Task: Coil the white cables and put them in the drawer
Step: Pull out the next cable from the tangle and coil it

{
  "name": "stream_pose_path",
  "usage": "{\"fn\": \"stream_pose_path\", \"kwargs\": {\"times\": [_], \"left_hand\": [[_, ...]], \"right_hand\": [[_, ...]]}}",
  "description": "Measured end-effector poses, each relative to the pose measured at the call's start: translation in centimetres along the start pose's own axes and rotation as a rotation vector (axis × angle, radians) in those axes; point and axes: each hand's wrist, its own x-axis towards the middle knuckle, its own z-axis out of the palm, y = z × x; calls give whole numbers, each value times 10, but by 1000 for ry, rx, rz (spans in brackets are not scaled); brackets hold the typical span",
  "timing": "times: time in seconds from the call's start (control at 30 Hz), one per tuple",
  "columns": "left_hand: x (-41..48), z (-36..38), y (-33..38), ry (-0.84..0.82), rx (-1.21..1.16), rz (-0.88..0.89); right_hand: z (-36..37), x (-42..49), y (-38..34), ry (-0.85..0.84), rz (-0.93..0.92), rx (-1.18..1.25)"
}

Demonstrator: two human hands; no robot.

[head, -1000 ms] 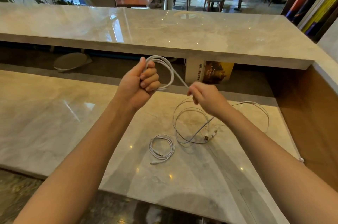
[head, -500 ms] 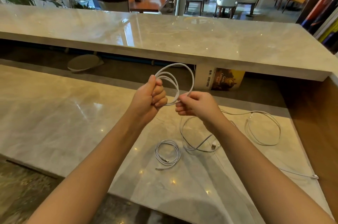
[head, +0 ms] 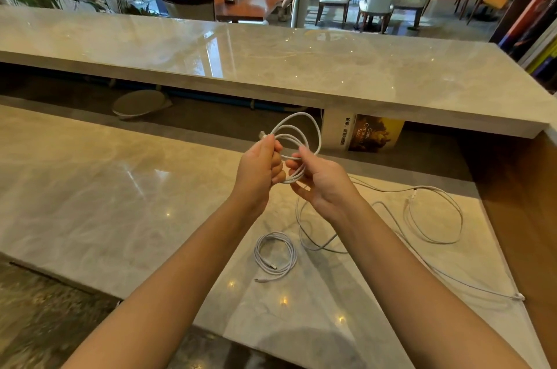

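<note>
Gripping thin round white cable loops (head: 297, 114), glossy marble desk (head: 120, 187)

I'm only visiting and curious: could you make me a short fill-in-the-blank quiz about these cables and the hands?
1. Every cable in view is ___ in colour.
2. The left hand and the right hand both hold the held coil up in the air, so the number of hands on it is ___.
3. On the counter, the small coil lies to the ___ of the loose cable.

Missing words: white; two; left.
</note>
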Motion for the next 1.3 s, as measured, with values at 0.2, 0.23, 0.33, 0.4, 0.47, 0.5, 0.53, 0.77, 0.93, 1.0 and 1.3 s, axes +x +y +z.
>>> {"fn": "stream_pose_path", "kwargs": {"times": [0.2,0.23,0.33,0.4,0.47,0.5,0.53,0.77,0.93,1.0,1.3], "left_hand": [[11,3,-10,140,217,21],[13,3,-13,157,250,30],[16,2,-20,162,282,9],[18,1,-24,153,292,-12],[18,-1,-27,164,316,7],[18,-2,-29,176,331,24],[18,-3,-30,190,345,37],[37,-34,-25,339,142,-65],[56,-73,-11,297,-331,-156],[53,-70,-11,194,-554,-204],[32,-44,10,-20,-694,-212]], "right_hand": [[1,5,3,5,60,-74],[1,5,4,-6,73,-97],[-2,8,6,-4,26,-352],[-4,10,8,-12,-14,-562],[-5,12,11,-23,-59,-684],[-6,12,11,-25,-82,-716],[-7,13,11,-24,-95,-735],[-26,5,12,-89,-165,-994],[-55,2,36,-43,-337,-1159],[-61,13,49,-24,-385,-1354],[-48,33,54,-11,-226,-1555]]}}
